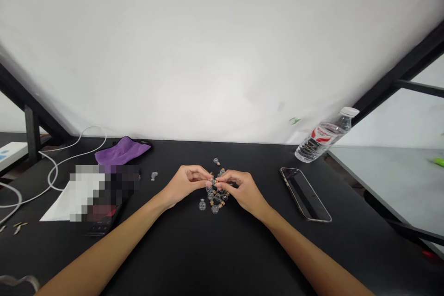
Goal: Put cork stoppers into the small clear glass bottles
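Note:
My left hand (185,182) pinches a tiny clear glass bottle (212,181) between thumb and fingertips. Facing it, my right hand (244,192) has its fingertips closed on a small cork stopper (217,181) at the bottle's mouth; whether the cork sits inside the neck is too small to tell. Beneath the fingers lies a pile of similar round glass bottles (215,209), several with corks. Just left of the pile, one bottle (202,204) shows no cork. A corked bottle (216,161) rests behind the hands, and another small bottle (154,175) lies off to the left.
On the right are a phone (305,194) and a tilted-looking water bottle (324,136). Leftward lie a purple cloth (123,151), a white sheet (65,201), a partly blurred dark object (99,226) and a white cable (53,171). A white wall (222,55) rises behind the black table (215,259).

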The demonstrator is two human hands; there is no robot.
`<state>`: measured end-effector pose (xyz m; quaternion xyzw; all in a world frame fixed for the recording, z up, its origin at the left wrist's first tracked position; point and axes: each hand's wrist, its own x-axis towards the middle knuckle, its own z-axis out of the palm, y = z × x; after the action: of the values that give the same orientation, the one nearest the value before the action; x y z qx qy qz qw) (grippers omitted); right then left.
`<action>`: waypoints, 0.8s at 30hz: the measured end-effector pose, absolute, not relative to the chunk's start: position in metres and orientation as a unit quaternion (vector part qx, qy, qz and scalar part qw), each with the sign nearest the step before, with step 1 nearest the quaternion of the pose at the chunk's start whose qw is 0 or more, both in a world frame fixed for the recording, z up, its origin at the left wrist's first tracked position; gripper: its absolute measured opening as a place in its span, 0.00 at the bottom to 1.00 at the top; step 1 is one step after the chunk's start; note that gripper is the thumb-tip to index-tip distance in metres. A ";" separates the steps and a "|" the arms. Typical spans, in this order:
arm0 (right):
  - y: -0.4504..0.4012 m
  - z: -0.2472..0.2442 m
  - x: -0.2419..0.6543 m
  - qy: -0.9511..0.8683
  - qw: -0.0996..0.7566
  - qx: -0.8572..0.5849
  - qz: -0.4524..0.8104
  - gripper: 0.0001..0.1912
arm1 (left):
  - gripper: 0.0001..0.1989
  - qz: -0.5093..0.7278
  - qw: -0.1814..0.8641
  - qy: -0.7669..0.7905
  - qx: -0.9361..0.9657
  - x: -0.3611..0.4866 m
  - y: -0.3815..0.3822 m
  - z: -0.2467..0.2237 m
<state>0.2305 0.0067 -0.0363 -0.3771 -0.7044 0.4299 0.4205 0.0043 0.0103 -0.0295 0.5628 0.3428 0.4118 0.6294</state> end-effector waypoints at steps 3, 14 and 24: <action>0.006 -0.035 0.230 -0.702 0.422 -0.376 0.433 0.11 | 0.14 0.416 0.627 0.344 0.562 0.005 0.010 -0.029; 0.007 -0.033 0.232 -0.713 0.417 -0.379 0.417 0.11 | 0.13 0.423 0.621 0.346 0.561 0.004 0.010 -0.029; 0.004 -0.030 0.231 -0.713 0.412 -0.381 0.421 0.10 | 0.12 0.423 0.621 0.338 0.566 0.005 0.009 -0.028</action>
<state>0.2314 0.0044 -0.0301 -0.3813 -0.7126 0.4208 0.4121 0.0048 0.0093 -0.0284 0.5661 0.3383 0.4234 0.6211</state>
